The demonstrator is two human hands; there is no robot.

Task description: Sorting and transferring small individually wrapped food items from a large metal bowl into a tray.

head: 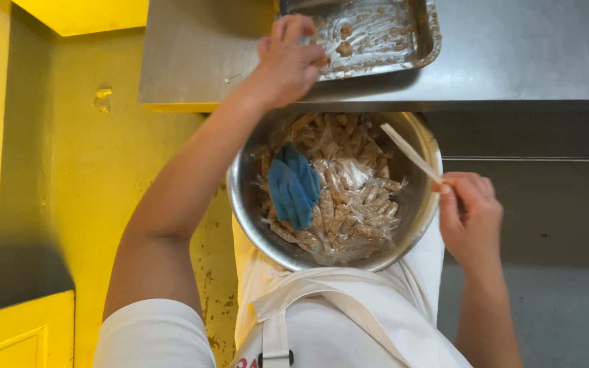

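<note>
Closest to the person, low in the middle of the frame, a white apron (335, 327) covers the lap, and a wide steel bowl (414, 225) rests against it, seemingly propped between body and counter edge with nothing firm under it that I can see. It is heaped with small brown pieces wrapped in clear film (352, 197), and a blue glove (293, 187) lies on the pile's left side. At centre right the right hand (470, 215) is closed around one end of a pale flat stick (410, 151); its long axis runs diagonally, the free end pointing up and left over the bowl's far rim. Farther off, at upper centre, the left hand (288, 61) reaches onto the steel counter (512, 54), fingers curled narrowly at the near corner of a smeared metal tray (427, 34) where a few brown lumps (342, 48) remain; whether it has pinched one I cannot tell. The risk, to my eye, is the bowl tipping and spilling onto the yellow floor (103, 170) as the person leans forward, or the sticky tray sliding when tugged at its corner.
</note>
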